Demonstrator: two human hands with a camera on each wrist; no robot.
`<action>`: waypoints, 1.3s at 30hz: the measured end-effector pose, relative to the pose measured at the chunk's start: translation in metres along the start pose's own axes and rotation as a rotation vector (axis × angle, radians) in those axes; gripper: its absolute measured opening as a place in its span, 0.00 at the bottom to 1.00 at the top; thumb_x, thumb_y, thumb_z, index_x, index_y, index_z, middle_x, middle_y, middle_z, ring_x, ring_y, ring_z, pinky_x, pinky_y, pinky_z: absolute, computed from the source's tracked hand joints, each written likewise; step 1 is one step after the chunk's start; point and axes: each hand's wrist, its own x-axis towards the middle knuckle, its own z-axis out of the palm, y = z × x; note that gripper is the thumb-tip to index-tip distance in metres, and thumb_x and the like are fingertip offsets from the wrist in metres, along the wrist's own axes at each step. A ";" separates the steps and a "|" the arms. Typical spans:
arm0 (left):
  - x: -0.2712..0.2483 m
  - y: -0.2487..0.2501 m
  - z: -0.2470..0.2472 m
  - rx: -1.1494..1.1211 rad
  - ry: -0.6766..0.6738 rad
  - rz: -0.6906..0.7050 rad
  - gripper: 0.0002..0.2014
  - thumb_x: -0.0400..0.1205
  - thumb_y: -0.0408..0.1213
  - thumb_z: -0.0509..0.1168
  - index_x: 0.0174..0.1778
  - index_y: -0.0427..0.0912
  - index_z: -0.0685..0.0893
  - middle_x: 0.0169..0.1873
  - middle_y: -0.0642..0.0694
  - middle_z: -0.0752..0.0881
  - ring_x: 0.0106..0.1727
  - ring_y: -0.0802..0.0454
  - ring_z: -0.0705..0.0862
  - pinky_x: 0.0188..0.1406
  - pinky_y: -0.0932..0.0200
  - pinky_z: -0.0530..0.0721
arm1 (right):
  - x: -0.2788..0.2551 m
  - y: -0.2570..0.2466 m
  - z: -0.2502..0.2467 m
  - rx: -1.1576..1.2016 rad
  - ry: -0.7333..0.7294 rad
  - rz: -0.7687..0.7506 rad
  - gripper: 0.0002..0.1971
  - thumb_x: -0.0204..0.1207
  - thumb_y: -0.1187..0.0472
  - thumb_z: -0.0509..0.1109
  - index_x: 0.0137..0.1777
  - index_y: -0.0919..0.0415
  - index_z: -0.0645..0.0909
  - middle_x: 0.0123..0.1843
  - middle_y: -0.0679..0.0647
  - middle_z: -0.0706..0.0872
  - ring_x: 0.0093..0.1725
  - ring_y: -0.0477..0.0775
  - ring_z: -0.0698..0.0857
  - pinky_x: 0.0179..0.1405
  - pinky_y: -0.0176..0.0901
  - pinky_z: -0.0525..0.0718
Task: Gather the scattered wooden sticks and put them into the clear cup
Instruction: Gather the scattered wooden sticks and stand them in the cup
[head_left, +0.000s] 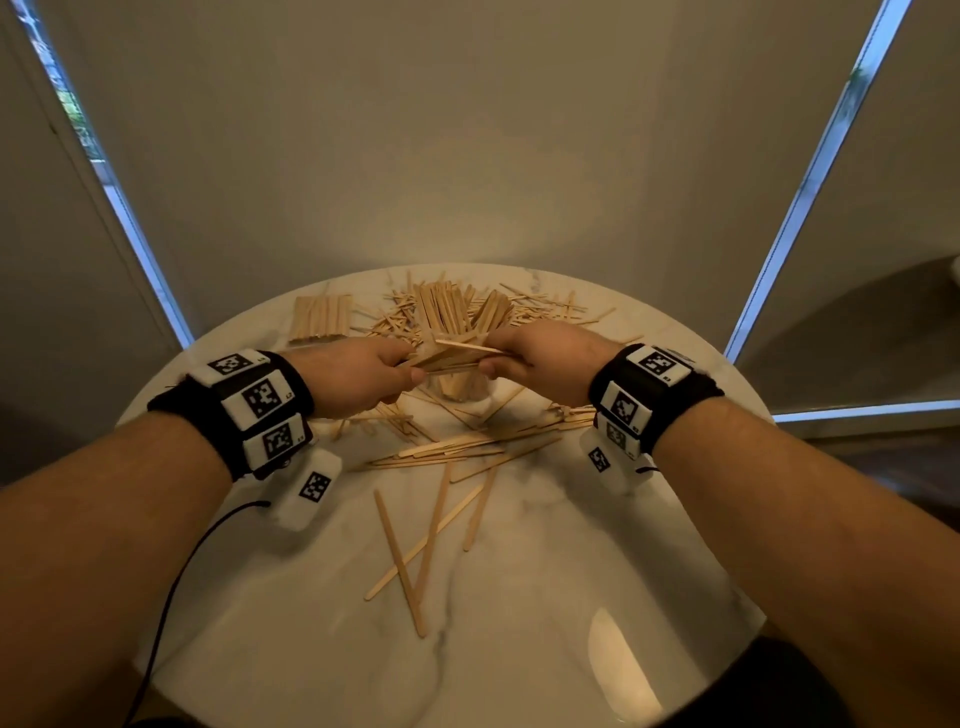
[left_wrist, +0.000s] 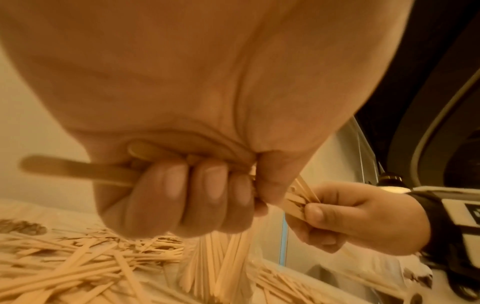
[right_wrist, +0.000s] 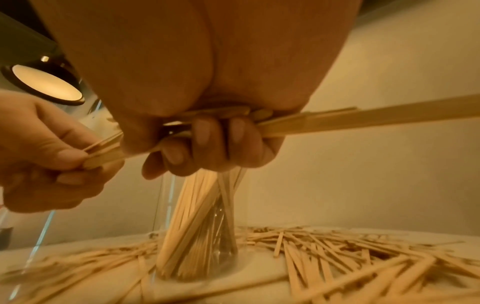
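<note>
A bundle of wooden sticks (head_left: 453, 356) lies level between both hands, above the clear cup (head_left: 461, 388). My left hand (head_left: 363, 376) grips its left end, fingers (left_wrist: 182, 185) curled round the sticks (left_wrist: 78, 170). My right hand (head_left: 540, 358) grips the right end, fingers (right_wrist: 207, 133) wrapped over the bundle (right_wrist: 363, 117). The clear cup (right_wrist: 197, 242) stands upright on the table, packed with several sticks (right_wrist: 189, 226). Loose sticks (head_left: 447, 452) lie scattered around it on the marble table (head_left: 571, 571).
A neat row of sticks (head_left: 320, 318) lies at the table's far left. More loose sticks (head_left: 540, 304) spread at the far right. A few long sticks (head_left: 415, 540) lie nearer me. A black cable (head_left: 171, 587) hangs from my left wrist. A wall stands close behind the table.
</note>
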 end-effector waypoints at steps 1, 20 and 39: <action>-0.001 -0.003 -0.001 -0.087 0.005 -0.005 0.11 0.92 0.48 0.60 0.52 0.46 0.82 0.36 0.48 0.80 0.34 0.52 0.74 0.35 0.52 0.74 | -0.001 0.002 -0.004 0.011 0.009 0.022 0.10 0.90 0.43 0.59 0.51 0.41 0.79 0.37 0.41 0.81 0.37 0.41 0.78 0.34 0.42 0.71; 0.031 0.021 0.018 -1.096 0.351 0.111 0.23 0.78 0.64 0.71 0.49 0.45 0.84 0.25 0.52 0.74 0.22 0.56 0.66 0.18 0.63 0.62 | 0.024 -0.057 0.000 0.982 0.091 0.145 0.17 0.92 0.44 0.56 0.47 0.47 0.80 0.33 0.48 0.76 0.25 0.45 0.70 0.23 0.42 0.69; 0.050 -0.019 0.004 -1.754 0.612 0.242 0.20 0.95 0.48 0.51 0.40 0.46 0.78 0.31 0.47 0.82 0.39 0.49 0.88 0.46 0.50 0.90 | 0.033 -0.044 0.004 0.700 -0.150 0.234 0.21 0.88 0.39 0.61 0.50 0.54 0.85 0.34 0.46 0.79 0.28 0.45 0.73 0.28 0.44 0.71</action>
